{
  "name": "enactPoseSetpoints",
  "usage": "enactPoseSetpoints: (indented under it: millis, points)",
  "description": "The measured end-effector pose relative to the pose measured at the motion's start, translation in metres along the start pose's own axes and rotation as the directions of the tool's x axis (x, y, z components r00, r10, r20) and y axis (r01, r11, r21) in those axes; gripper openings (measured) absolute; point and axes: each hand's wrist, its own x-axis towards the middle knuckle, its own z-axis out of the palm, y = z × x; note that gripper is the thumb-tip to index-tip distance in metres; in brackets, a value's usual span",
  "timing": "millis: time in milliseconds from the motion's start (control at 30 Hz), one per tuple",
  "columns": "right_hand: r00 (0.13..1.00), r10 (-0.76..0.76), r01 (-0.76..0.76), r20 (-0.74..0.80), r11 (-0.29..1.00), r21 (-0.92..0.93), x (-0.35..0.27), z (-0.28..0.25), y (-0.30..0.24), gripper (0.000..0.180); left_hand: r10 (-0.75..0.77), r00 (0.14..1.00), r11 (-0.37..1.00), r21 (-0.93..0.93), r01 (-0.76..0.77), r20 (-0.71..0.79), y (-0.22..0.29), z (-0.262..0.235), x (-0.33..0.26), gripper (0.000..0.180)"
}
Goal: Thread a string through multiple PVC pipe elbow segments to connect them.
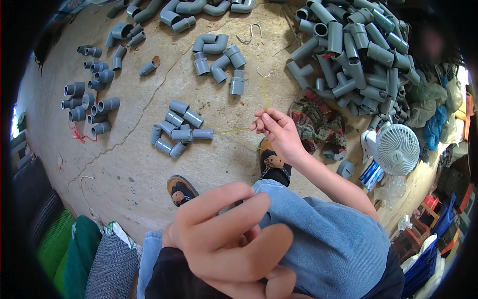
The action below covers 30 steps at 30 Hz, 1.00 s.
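My right hand [280, 133] reaches forward over the floor, thumb and fingers pinched on a thin yellow string [231, 130]. The string runs taut to a cluster of short grey pipe fittings [174, 119] on the concrete; a loose part of it shows above the hand. Another faint strand slants from the cluster toward my foot. Close to the camera, my left hand [229, 239] is raised over my lap with its fingers curled in. What it holds, if anything, is hidden by the fingers.
A large heap of grey pipe fittings [363, 55] lies at the far right, beside a patterned cloth [318, 119] and a white fan [397, 149]. More fittings [94, 102] stand grouped at the left. A metal hook [255, 32] lies at the back. My sandalled feet [274, 160] are near the cluster.
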Motion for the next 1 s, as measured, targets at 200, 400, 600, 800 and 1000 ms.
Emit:
enactPoseSetpoints:
  millis: [200, 400, 600, 800, 1000]
  points:
    - [0.999, -0.030, 0.032, 0.039, 0.999, -0.043, 0.002, -0.004, -0.001, 0.019, -0.597, 0.801, 0.766, 0.325, 0.554, 0.042, 0.036, -0.004, 0.018, 0.026]
    - [0.997, -0.043, 0.050, 0.064, 0.992, -0.116, 0.000, -0.006, 0.001, 0.019, -0.869, 0.472, 0.483, 0.040, 0.875, 0.150, 0.026, -0.011, 0.025, 0.027]
    - [0.998, -0.009, 0.019, 0.058, 0.985, -0.170, -0.002, -0.008, 0.000, 0.020, -0.143, 0.983, 0.989, 0.062, 0.136, 0.115, 0.001, 0.000, 0.008, 0.012]
    - [0.993, -0.114, 0.108, 0.004, 0.931, -0.349, -0.004, -0.004, -0.009, 0.020, -0.454, 0.761, 0.876, 0.079, 0.475, 0.463, 0.010, -0.005, 0.004, 0.025]
    - [0.972, -0.227, 0.189, -0.063, 0.911, -0.368, 0.002, 0.001, -0.020, 0.018, -0.568, 0.821, 0.801, 0.197, 0.566, -0.049, -0.091, 0.057, -0.070, 0.037]
